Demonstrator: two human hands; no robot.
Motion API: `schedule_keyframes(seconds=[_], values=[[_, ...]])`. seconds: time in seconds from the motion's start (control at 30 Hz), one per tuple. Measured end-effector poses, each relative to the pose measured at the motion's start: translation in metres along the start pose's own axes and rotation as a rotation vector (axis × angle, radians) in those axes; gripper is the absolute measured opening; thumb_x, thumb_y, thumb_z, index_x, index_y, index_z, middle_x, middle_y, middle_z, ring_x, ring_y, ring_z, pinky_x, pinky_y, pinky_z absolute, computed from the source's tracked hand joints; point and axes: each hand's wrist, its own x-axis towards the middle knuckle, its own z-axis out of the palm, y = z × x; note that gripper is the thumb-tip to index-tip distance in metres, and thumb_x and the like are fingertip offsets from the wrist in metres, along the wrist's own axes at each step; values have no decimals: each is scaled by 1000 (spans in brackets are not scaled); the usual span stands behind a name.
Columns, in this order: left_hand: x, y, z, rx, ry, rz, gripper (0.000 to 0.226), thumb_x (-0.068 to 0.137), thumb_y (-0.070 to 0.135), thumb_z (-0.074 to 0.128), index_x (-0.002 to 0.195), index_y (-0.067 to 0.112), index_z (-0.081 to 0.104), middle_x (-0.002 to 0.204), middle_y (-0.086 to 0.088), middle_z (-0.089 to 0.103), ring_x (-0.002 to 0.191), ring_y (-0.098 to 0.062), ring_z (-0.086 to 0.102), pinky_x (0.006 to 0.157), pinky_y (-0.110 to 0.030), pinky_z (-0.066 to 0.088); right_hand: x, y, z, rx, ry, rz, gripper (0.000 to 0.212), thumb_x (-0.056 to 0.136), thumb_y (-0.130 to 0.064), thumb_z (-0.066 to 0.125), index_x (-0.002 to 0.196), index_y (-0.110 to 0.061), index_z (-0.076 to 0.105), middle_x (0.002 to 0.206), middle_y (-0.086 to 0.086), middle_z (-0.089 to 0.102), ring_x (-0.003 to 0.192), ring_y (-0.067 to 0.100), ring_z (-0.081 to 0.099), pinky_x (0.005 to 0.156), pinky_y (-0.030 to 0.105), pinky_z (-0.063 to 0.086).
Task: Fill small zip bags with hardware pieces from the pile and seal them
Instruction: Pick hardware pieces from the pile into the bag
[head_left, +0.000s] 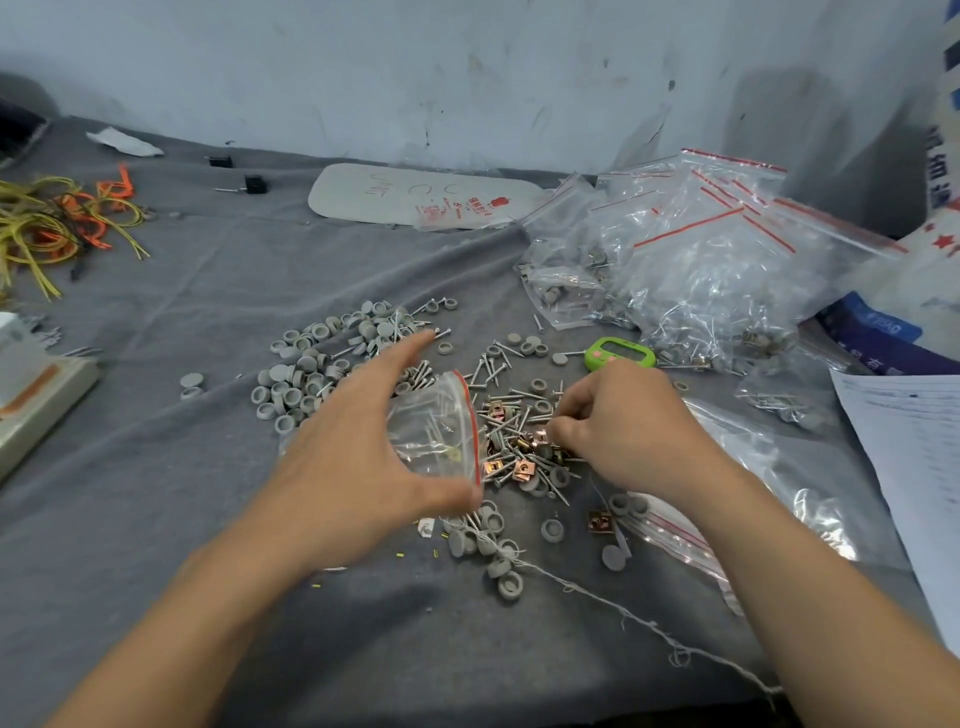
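My left hand (358, 457) holds a small clear zip bag (441, 426) with a red seal strip, its mouth held open between thumb and fingers and turned toward the pile. A few screws lie inside it. My right hand (618, 426) is curled over the pile of screws and copper clips (519, 447), its fingertips pinching pieces at the pile's right side. A heap of grey plastic caps (322, 364) lies beyond my left hand. More grey caps (488, 545) sit near the table's front.
Filled zip bags (691, 270) are heaped at the back right. A green timer (615, 353) sits behind my right hand. Empty zip bags (670, 525) lie under my right wrist, papers (909, 467) at the right edge, yellow and orange ties (62, 218) at far left.
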Motion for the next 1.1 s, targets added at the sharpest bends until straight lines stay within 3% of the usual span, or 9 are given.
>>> schedule_keyframes(seconds=[0.07,0.13,0.23,0.37,0.47,0.57,0.73,0.9,1.1], values=[[2,-1,3,147,-83,-4,139,35,69,82,148,65,0,151,24,40,140,-14,40,114,-50,39,-2,-5,5,-33,106,15,7,88,-35,76,81,-32,77,79,-11,74,76,14,66,77,31,56],[6,-5,8,122,-40,-45,134,46,52,91,147,66,4,139,19,53,133,-20,50,110,-50,44,-4,-13,8,40,168,-33,3,86,-30,76,86,-32,78,81,-11,75,80,15,68,79,31,58],[12,-17,15,-34,133,-68,108,64,34,88,145,60,22,108,26,59,94,4,57,83,-31,48,-13,-30,18,60,-16,-143,9,83,-31,76,90,-34,80,83,-10,76,83,15,70,79,28,58],[18,-28,7,-113,268,-118,97,67,19,84,137,62,31,99,32,59,89,3,58,73,-17,38,-15,-39,26,-57,-99,-218,19,87,-31,74,106,-35,78,100,-4,77,99,24,68,85,30,55],[18,-30,5,-95,278,-137,98,68,18,84,137,62,31,101,31,59,82,14,54,67,-10,34,-13,-40,27,-118,-113,-246,24,88,-26,72,110,-35,76,102,-2,76,99,27,68,86,33,56],[16,-29,5,-87,269,-138,98,69,19,84,139,61,29,99,31,56,82,25,51,65,-8,32,-15,-40,32,-165,-150,-255,27,88,-20,68,111,-33,75,99,1,76,95,29,69,82,34,57],[16,-28,4,-95,266,-138,99,70,18,83,141,60,29,97,35,53,81,18,48,69,-10,33,-10,-28,29,-26,-170,-174,10,85,-25,73,88,-33,68,74,-9,63,78,21,62,70,29,49],[17,-27,2,-104,268,-129,97,70,20,83,143,58,30,100,25,58,90,-4,49,84,-27,35,-9,-14,24,43,-153,-170,13,88,-25,72,87,-32,62,79,-10,63,80,15,60,69,29,46],[17,-27,3,-108,254,-117,98,71,23,86,144,57,30,94,33,51,88,-1,49,83,-25,35,-7,-3,5,339,-117,-126,13,90,-17,73,86,-27,67,66,0,65,50,6,49,52,22,40]])
